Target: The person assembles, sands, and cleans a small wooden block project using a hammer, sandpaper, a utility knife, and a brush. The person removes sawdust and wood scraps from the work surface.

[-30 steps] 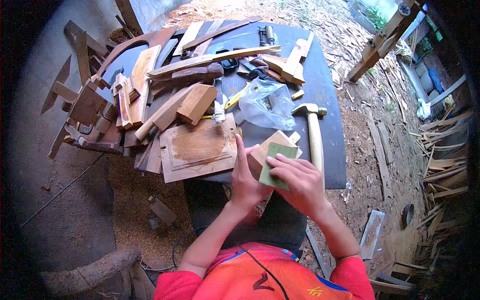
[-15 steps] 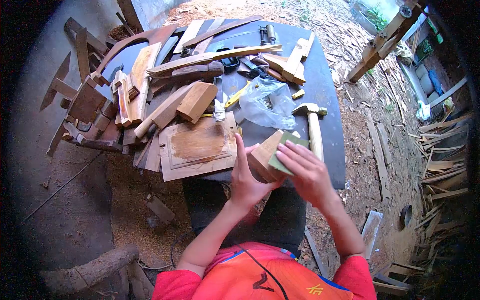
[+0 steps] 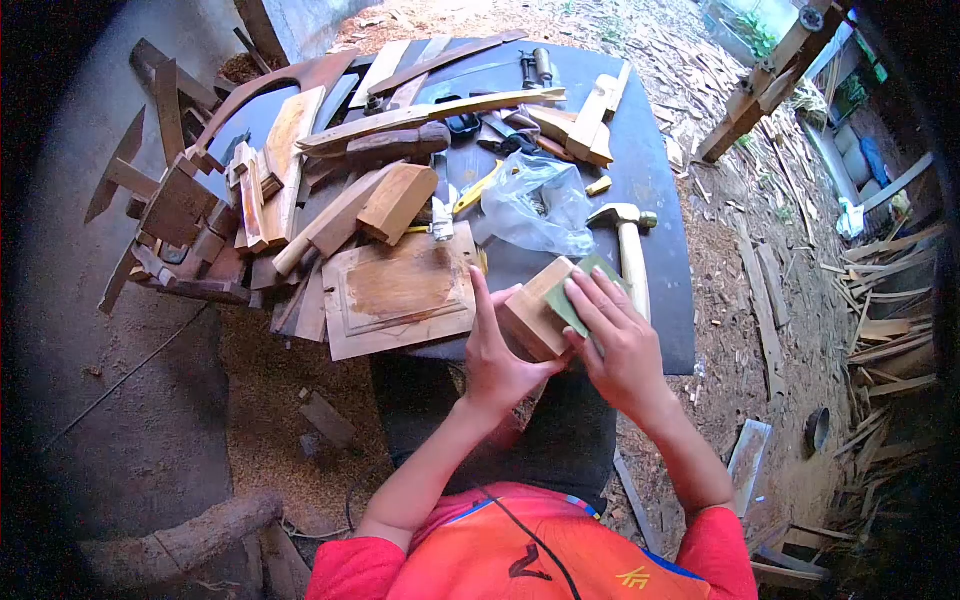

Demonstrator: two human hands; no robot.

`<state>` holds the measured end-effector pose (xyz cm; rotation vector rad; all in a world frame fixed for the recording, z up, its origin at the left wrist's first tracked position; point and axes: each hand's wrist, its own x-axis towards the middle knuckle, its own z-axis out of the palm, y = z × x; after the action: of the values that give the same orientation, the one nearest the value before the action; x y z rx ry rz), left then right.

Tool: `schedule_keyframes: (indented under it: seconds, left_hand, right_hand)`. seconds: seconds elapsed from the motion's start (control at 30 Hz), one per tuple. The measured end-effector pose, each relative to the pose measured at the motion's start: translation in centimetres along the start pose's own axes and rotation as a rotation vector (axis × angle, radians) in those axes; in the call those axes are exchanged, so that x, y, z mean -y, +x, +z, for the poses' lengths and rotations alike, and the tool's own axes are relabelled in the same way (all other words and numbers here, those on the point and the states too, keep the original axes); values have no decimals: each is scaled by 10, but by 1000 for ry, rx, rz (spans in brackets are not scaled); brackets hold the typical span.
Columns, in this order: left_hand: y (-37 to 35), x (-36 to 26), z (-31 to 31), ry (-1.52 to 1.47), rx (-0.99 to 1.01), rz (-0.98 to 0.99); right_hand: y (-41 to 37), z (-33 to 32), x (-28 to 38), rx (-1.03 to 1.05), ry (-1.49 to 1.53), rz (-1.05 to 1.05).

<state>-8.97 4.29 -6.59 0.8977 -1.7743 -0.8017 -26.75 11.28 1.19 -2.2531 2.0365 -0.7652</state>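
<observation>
My left hand (image 3: 493, 352) grips a small light wooden block (image 3: 534, 312) at the near edge of the dark table (image 3: 655, 180). My right hand (image 3: 622, 340) presses a green sheet of sandpaper (image 3: 578, 291) against the block's right face, fingers flat on it. Most of the sheet is hidden under my fingers. Just beyond my right hand lies a hammer (image 3: 630, 245) with a pale wooden handle.
A flat carved wooden panel (image 3: 400, 292) lies left of my hands. A clear plastic bag (image 3: 535, 205), a wooden wedge block (image 3: 396, 203) and several wood pieces and tools cover the table. Scrap wood and shavings litter the ground at right.
My right hand slid the sandpaper up and to the right along the block. The left hand tilted the block slightly and kept its hold.
</observation>
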Motion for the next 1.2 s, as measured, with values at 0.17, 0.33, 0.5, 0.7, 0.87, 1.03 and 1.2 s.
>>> schedule_keyframes:
  seconds: [0.17, 0.33, 0.5, 0.7, 0.87, 1.03, 1.2]
  left_hand:
    - [-4, 12, 3, 81, -6, 13]
    - [0, 4, 3, -18, -6, 9]
    - [0, 1, 1, -7, 6, 30]
    - [-4, 8, 3, -36, 0, 7]
    - [-6, 13, 7, 3, -19, 2]
    - [0, 0, 2, -36, -11, 18]
    - [1, 0, 0, -41, -14, 18]
  right_hand:
    - [-16, 2, 37, 62, -36, -54]
    - [-12, -3, 19, 45, -89, 27]
    - [-17, -5, 6, 31, -89, 5]
    - [-20, 3, 24, 25, 50, -58]
    - [-9, 3, 39, 11, -82, -70]
    - [8, 9, 14, -40, -43, 11]
    - [15, 11, 11, -34, 55, -30]
